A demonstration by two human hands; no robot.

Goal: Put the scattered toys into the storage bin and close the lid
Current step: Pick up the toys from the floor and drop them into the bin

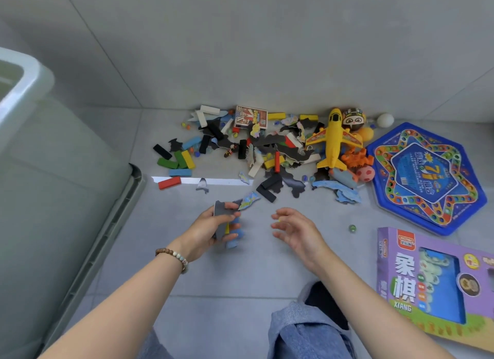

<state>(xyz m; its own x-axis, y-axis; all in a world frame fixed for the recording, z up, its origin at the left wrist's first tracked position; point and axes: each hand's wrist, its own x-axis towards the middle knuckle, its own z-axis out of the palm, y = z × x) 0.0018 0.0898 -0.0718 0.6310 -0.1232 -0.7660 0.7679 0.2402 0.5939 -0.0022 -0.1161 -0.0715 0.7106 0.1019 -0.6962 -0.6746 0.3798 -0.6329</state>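
My left hand grips a bunch of flat puzzle pieces, dark-backed, with blue and yellow showing. My right hand hovers beside it, fingers apart; a small yellow bit shows at its fingertips. A heap of scattered toys lies against the wall: coloured wooden blocks, dark puzzle pieces, marbles, a yellow toy plane, a small card box. The translucent storage bin stands at the left, open on top; its lid leans against its side.
A blue hexagonal board game lies on the floor at the right. A purple chess box sits below it. A loose green marble rests on the tile. My knees in jeans are at the bottom.
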